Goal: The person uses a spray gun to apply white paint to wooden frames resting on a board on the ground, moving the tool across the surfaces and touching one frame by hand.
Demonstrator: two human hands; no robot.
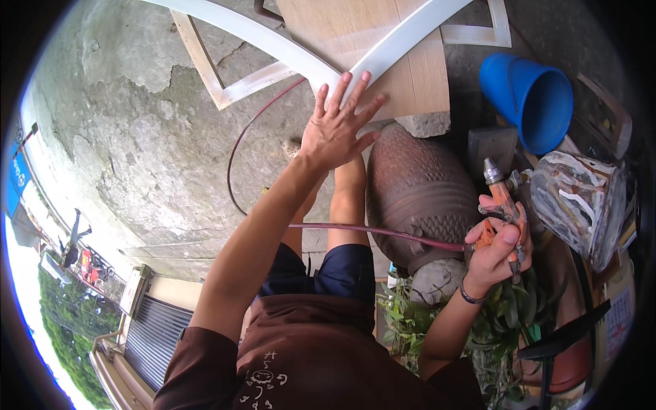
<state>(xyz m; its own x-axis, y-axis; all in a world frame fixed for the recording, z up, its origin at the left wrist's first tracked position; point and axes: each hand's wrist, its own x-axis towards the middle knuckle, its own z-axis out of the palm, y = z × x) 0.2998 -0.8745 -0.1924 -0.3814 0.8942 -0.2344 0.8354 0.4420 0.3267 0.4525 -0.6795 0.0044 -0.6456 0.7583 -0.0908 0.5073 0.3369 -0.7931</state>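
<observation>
My left hand (pixel 339 123) is spread flat, its fingertips touching the corner where two curved white strips (pixel 403 37) meet over a wooden board (pixel 427 82). In my right hand (pixel 493 253) is an orange spray gun (pixel 502 195), its metal nozzle tilted up and away from me. A dark red hose (pixel 383 231) runs from the gun's grip to the left and loops over the ground. Beside the gun is a paint-crusted cup (pixel 577 205); it seems joined to the gun, but the joint is partly hidden.
Below the board stands a large brown ribbed clay jar (pixel 424 184). A blue bucket (pixel 526 102) lies tipped at the far right. Leafy plants (pixel 506 318) grow near my right forearm. An angled wooden frame piece (pixel 219 89) rests by the concrete floor (pixel 137 157) at left.
</observation>
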